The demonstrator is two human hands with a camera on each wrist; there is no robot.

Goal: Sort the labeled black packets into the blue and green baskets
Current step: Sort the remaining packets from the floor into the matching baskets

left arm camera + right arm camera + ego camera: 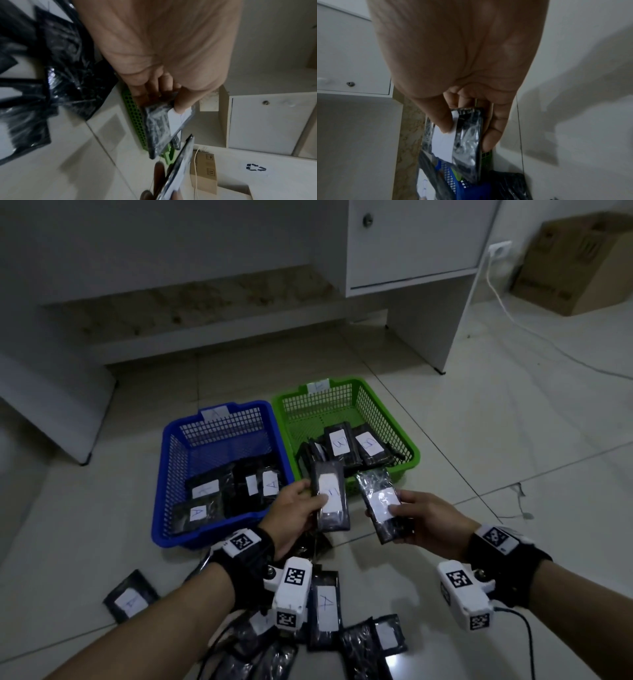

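Each hand (296, 510) (423, 517) pinches a black packet (330, 496) (382, 508) above the baskets' (164, 474) (409, 446) near rims; thin, glossy, probably light and slippery, best gripped flat across the label.

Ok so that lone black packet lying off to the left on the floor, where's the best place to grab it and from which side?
Take the lone packet by its two long edges, coming straight down from above with thumb on one edge and fingers on the other. It lies flat on the floor tiles, label up, apart from the pile, so the edges look free. The left hand is nearer but now holds another packet.
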